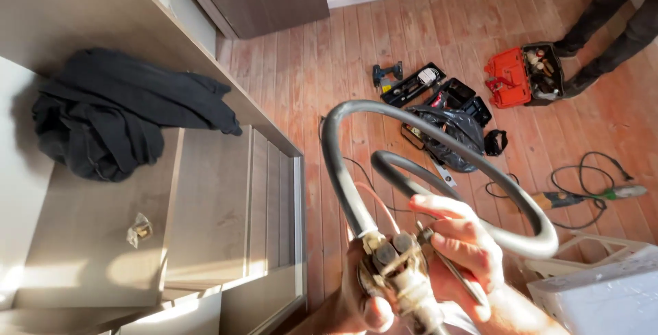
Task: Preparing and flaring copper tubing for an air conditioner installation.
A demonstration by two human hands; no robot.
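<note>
Right now both hands work near centre, low in view. Left hand (pixel 363 307) clenched w/ fingers round the base of 1 metal fitting (pixel 397 266); right hand (pixel 459 242) grips it from the right side, fingers curled over its top end. From the fitting 1 grey hose (pixel 439 133) loops up & round, right, above the wooden floor (pixel 308 67). Left: 1 black garment (pixel 116 112) heaped on the table (pixel 89 239), 1 small crumpled wrapper (pixel 139 229) nearer. Far on floor: 1 orange tool case (pixel 510 78), 2 black cases, 1 black bag (pixel 449 133), 1 power tool (pixel 603 194) w/ cable. Another person's 2 legs (pixel 610 19) far right.
</note>
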